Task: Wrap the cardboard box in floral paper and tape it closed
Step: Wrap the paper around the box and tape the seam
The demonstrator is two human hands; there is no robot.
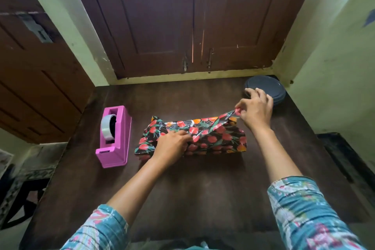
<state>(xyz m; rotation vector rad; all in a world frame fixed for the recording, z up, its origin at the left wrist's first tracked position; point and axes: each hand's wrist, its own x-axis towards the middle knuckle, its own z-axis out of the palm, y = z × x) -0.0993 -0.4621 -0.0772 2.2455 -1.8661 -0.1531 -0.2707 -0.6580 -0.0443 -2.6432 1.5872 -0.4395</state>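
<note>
The box lies in the middle of the dark wooden table (182,189), covered by black floral paper (221,140) with red and orange flowers; no bare cardboard shows. My left hand (172,146) presses flat on the paper's top seam, left of centre. My right hand (255,109) pinches the paper's far right corner flap between thumb and fingers and holds it lifted above the box end. The left end of the paper sticks out loose and crumpled. A pink tape dispenser (113,138) with a roll of clear tape stands to the left of the box, apart from it.
A stack of dark grey plates (269,89) sits at the table's back right corner, just behind my right hand. Brown wooden shutters (192,22) and green walls close off the back and right. An open door is at the left.
</note>
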